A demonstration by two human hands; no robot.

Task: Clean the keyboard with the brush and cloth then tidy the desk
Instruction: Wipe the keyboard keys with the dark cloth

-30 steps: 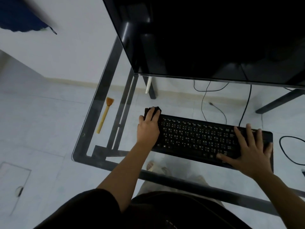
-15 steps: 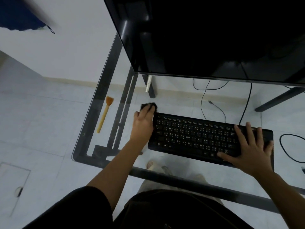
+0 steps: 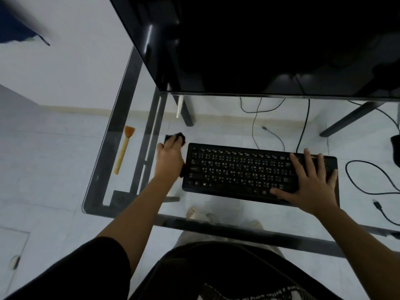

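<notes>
Your left hand sits on the glass just off the left end of the black keyboard, its fingers curled down over the black cloth. The cloth bunches out past your fingertips, and a dark strip of it shows under the heel of your palm, right against the keyboard's left edge. Your right hand lies flat and open on the right end of the keyboard, fingers spread across the keys and thumb reaching along the near edge, gripping nothing. The keyboard lies slightly askew on the glass desk, its right end nearer to you. The wooden-handled brush lies untouched on the glass well to the left of your left hand, near the desk's left edge, bristles pointing away from you. A large dark monitor stands beyond the keyboard. Loose black cables show through the glass on the pale floor to the right.
</notes>
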